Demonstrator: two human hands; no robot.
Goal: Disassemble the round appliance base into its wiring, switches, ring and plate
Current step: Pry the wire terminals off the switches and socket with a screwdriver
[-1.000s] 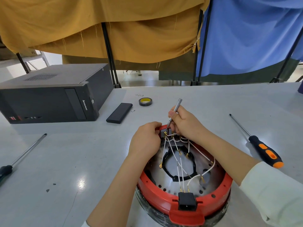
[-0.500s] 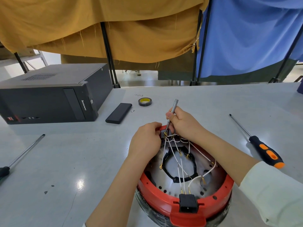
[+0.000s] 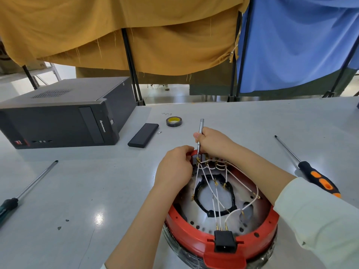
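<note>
While the round base sits below your wrists, your left hand curls over its far rim and your right hand pinches a slim screwdriver upright on the switches between your hands.

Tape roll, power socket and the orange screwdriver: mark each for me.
tape roll (image 3: 174, 121), head view, on its dark outer band.
power socket (image 3: 223, 240), head view, on its black front face.
orange screwdriver (image 3: 318, 179), head view, on the black and orange handle.
</note>
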